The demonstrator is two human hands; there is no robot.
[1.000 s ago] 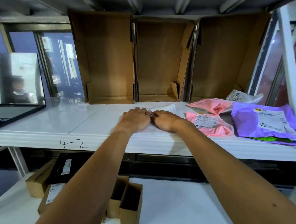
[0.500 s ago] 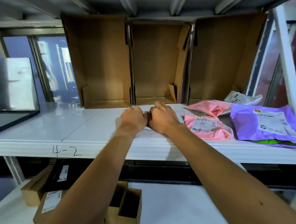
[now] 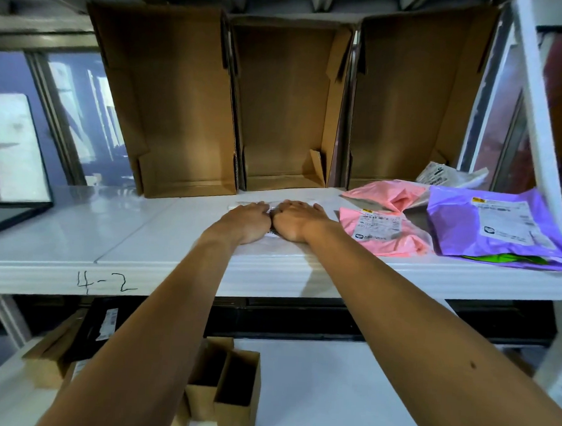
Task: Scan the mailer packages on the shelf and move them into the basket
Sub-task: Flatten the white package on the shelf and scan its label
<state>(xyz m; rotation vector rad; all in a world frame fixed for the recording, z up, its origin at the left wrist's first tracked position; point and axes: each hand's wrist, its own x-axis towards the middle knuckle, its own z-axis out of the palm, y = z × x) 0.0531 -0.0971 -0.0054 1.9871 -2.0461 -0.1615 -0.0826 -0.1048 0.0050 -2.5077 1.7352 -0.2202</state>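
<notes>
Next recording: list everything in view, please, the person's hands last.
Shelf: 1, white, marked 4-2.
Cardboard boxes: 3, brown, along shelf's back.
White mailer: 1, white, under both hands.
Crumpled white mailer: 1, white, back right.
Pink mailers: 2, pink, right of hands.
Purple mailer: 1, purple, far right.
Green package: 1, green, under purple one.
Small boxes: several, brown, lower shelf.
Black package: 1, black, lower shelf left.
Left hand: 1, resting on white mailer.
Right hand: 1, beside it, same mailer.

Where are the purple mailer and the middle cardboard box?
Flat purple plastic mailer (image 3: 451,228): head view, bare left part.
Middle open brown cardboard box (image 3: 285,108): head view, inner back panel.
</notes>
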